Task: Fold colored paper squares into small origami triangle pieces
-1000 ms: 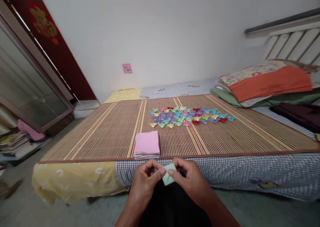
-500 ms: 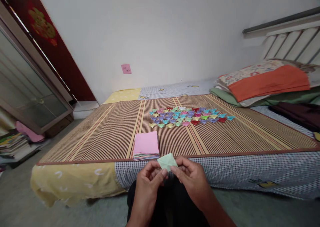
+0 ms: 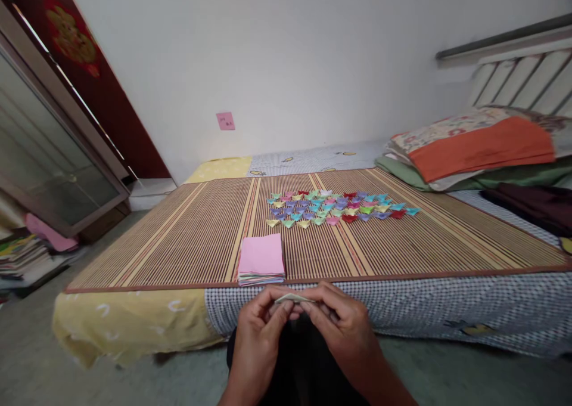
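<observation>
My left hand and my right hand meet at the bottom centre, over my lap, in front of the bed's edge. Between their pinched fingertips is a small pale green folded paper, seen edge-on and nearly flat. Just beyond my hands a stack of square coloured paper with a pink top sheet lies on the striped bamboo mat. Further back on the mat, several small folded paper pieces in many colours lie in rows.
The mat covers a low bed with a checked sheet and a yellow sheet. Pillows and folded bedding lie at the right. A glass-door cabinet and stacked books stand at the left. A pink note sticks to the wall.
The green paper was upright and showed its face between my fingers; now it is turned flat, edge-on, with both hands closed tighter around it.
</observation>
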